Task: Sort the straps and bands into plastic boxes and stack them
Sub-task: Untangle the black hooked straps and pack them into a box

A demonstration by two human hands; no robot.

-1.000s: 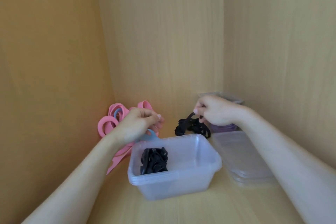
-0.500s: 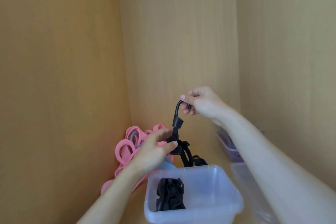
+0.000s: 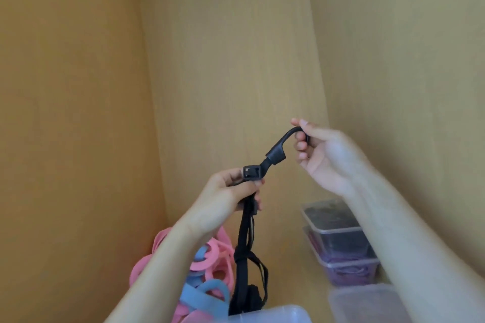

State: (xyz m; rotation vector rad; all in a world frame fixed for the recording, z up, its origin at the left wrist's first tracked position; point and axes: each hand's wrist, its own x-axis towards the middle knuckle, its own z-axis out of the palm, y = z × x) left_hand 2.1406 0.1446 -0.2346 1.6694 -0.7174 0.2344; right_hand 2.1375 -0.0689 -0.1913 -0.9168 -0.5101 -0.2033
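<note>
Compared with half a second ago, the black strap [image 3: 242, 257] is raised higher and drawn out longer, hanging down the lower middle of the frame. The left hand [image 3: 231, 199], which then only touched it, now has a closed grip round it just under the buckle [image 3: 252, 172]. The right hand [image 3: 322, 155], right of centre, has its grip pinched tight on the curved end.

The open box [image 3: 275, 316] is now cut off by the bottom edge, so its contents are hidden. The left forearm covers part of the pink and blue bands [image 3: 210, 270] at lower left. The contents of the stacked lidded boxes [image 3: 341, 252] at lower right are blurred.
</note>
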